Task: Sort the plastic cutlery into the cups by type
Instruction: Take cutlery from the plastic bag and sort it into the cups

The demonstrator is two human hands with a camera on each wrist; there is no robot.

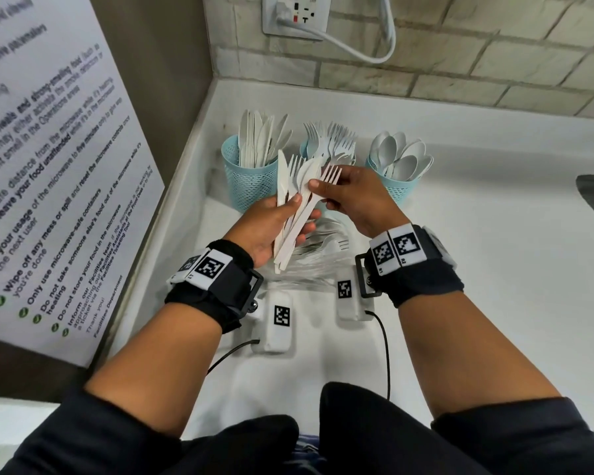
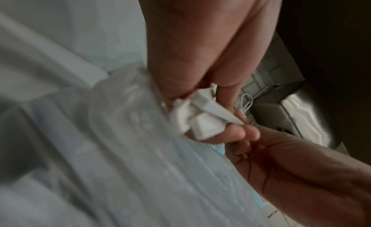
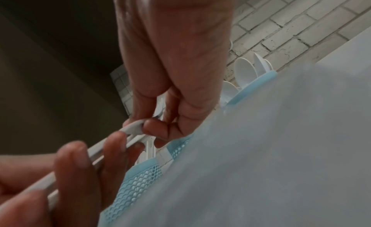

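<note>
Sorting is mid-way: left hand point(image 1: 271, 224) grips a mixed white plastic cutlery bundle point(image 1: 297, 214), right hand point(image 1: 354, 197) pinches one white plastic fork point(image 1: 328, 180), which by my reading belongs next in the middle pale-blue mesh fork cup point(image 1: 304, 149)

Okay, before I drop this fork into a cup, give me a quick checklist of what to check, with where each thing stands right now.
1. Right hand pinches one fork only: ok.
2. Fork free of the bundle in the left hand: cannot tell, they overlap.
3. Left hand grips the bundle firmly: ok.
4. Fork cup, the middle one, upright: ok.
5. Room in the fork cup: cannot tell, it looks crowded.
6. Knife cup and spoon cup hold one type each: ok.
</note>
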